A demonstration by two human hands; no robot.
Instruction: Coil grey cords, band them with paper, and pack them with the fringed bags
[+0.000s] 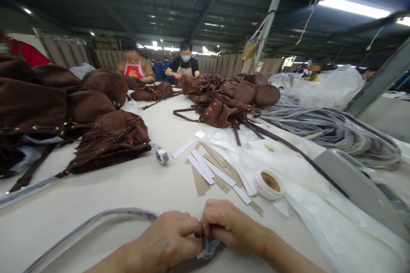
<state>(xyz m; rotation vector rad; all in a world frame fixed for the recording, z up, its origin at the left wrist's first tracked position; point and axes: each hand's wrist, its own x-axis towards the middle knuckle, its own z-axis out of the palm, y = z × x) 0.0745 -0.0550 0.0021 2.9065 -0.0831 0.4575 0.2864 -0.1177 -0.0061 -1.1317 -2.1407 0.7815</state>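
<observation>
Tube lights (352,7) blaze white overhead, ceiling dark. Table (128,192) evenly lit, shadows soft. Edges bow hard, fisheye stretch.

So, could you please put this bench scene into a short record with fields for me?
left hand: pinches the grey strap end, fingers closed
right hand: pinches the same end, touching the left hand
beyond hands: tape roll, paper strips on the table
left side: brown fringed bags
right side: pile of grey straps
far end: two seated people
</observation>
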